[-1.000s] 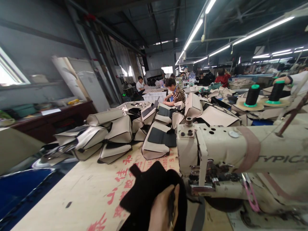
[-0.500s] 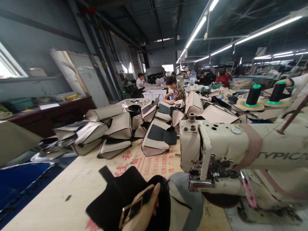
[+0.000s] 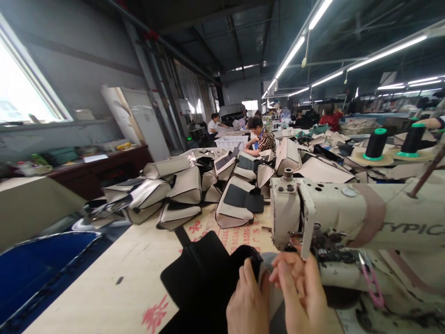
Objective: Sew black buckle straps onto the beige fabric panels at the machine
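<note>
A black bag piece with a flap and a narrow tab lies on the table at lower centre, left of the sewing machine. My left hand is closed on its curved upper edge, the fingertips pinching the rim. Just right of it, my right hand is raised below the machine's head, with fingers curled in and pressed together. Whatever they hold, if anything, is too small or hidden to name. The needle area is partly covered by this hand. Pink-handled thread snips hang on the machine.
Beige bags with black trim are heaped behind the work area. Black thread cones stand behind the machine. A blue-lined bin is at the left of the wooden table. Co-workers sit farther back.
The hand seen inside the bag with a gold-edged object has moved away, and that object is out of sight. Both hands now show at the bag's edge. The view has shifted left.
</note>
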Available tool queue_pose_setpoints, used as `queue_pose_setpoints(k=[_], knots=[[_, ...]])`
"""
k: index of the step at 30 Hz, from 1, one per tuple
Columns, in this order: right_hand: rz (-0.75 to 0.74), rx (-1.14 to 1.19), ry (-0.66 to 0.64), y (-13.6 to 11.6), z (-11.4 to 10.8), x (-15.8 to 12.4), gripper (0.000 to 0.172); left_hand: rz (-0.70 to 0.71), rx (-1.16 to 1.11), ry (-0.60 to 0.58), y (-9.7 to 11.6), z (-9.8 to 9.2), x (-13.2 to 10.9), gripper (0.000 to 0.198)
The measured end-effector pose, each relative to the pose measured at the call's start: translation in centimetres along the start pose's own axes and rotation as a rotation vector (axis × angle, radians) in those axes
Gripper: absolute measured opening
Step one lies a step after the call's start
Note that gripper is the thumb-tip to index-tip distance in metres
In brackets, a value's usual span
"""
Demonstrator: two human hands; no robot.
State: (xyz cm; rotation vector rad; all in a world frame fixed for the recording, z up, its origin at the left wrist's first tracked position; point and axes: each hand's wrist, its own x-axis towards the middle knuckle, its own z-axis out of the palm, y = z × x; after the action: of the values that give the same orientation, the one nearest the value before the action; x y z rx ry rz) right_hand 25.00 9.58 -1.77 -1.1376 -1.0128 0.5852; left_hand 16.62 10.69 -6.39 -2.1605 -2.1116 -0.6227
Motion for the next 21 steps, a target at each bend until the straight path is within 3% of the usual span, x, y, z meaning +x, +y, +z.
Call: queue_pose_setpoints(k=[2,4,7,10,13,16,18,21], knots=[[-0.129,-0.08,0.013,1.3,-0.1,0.4,0.023,-0.012,0.064,-0.097,-0.2,0.4,0.8,0.044],[-0.334,-0.255,-0.061,2.6,-1.2,0.9,0.015,-0.013,0.098,-0.116,0.0,0.8,1.1,0.042],[-0.49,-0.365,-0.245,2.8,-3.6,1.3,0.01,-0.013,0.094,-0.087,0.6,1.2,1.2,0.04],[-0.464,-0.355,-0.253,1.6,-4.9,1.5,0.012,0.007,0.079,-0.067,1.1,1.4,1.3,0.033],[-0.717,-0.552,-0.221,1.2,-4.8,1.9,0.015,0.071,0.074,-0.032,1.8,1.8,1.7,0.021],[-0.912,-0.754,-0.335,1.5,-4.9,2.8,0.018,0.099,0.09,0.004,2.0,2.0,2.6,0.022],[-0.903,-0.751,-0.41,1.3,-6.1,3.1,0.016,0.132,0.116,0.014,0.8,1.6,3.2,0.023],[-0.82,-0.709,-0.288,0.9,-8.9,2.3,0.017,0.135,0.153,0.063,-4.1,-0.1,3.0,0.019]])
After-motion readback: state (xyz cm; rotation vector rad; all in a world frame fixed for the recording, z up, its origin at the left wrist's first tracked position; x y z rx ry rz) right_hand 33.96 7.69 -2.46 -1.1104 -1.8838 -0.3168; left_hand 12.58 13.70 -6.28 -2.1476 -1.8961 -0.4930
